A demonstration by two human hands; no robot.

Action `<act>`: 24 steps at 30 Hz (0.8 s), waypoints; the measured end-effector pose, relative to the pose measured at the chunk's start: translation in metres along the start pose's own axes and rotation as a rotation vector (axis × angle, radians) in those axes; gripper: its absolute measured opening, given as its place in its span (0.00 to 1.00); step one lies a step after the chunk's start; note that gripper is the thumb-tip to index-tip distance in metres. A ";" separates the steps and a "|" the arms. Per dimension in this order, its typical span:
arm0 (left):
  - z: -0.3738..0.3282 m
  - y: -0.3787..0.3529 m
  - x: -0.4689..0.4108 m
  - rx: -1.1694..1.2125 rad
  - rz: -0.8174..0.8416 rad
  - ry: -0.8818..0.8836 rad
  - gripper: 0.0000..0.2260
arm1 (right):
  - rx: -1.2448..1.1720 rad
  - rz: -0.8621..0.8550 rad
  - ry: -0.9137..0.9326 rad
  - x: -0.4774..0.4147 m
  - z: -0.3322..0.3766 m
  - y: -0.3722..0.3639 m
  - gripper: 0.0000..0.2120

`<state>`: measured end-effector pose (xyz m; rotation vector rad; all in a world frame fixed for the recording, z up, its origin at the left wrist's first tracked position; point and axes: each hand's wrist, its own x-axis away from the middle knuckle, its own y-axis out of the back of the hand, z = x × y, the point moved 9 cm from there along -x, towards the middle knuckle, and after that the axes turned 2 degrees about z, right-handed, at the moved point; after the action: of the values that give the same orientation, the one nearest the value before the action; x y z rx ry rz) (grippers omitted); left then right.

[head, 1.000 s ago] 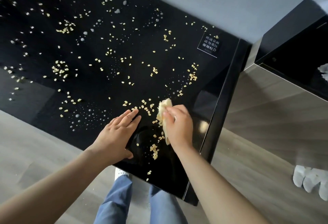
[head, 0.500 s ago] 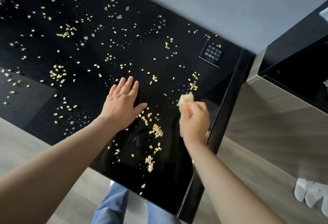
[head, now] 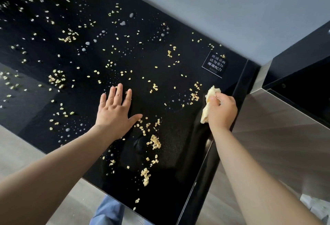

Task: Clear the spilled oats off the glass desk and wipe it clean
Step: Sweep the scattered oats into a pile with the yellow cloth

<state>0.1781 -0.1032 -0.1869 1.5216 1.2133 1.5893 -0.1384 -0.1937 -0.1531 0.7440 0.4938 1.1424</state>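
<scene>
Near the right edge of the surface (head: pixel 178 162), my right hand (head: pixel 222 111) grips a crumpled yellow cloth (head: pixel 211 92) against the glass, and my left hand (head: pixel 115 112) lies flat with fingers spread. Oats (head: pixel 155 142) and water droplets (head: pixel 84 49) are scattered across nearly the whole surface. I judge the task barely begun: a few clumps sit near the front corner, and collection and wiping are both outstanding.

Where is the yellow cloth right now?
Head view, right side: the yellow cloth is held in the right hand by the desk's right edge, near the white-lettered sticker.
</scene>
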 end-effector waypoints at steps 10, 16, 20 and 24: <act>0.001 0.000 0.000 -0.001 0.001 0.009 0.39 | -0.121 0.363 0.308 0.100 0.056 -0.069 0.05; 0.001 0.001 0.000 0.011 0.003 0.012 0.39 | -0.099 0.032 0.169 0.004 0.035 -0.005 0.05; 0.001 0.003 -0.001 0.010 -0.025 0.000 0.39 | 0.003 0.009 -0.017 -0.055 0.009 -0.013 0.08; 0.003 0.008 -0.005 -0.009 -0.066 -0.036 0.40 | 0.035 0.024 0.060 -0.032 0.031 -0.046 0.06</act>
<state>0.1827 -0.1102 -0.1815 1.4829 1.2229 1.5168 -0.0989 -0.2421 -0.1669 0.7488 0.5577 1.1837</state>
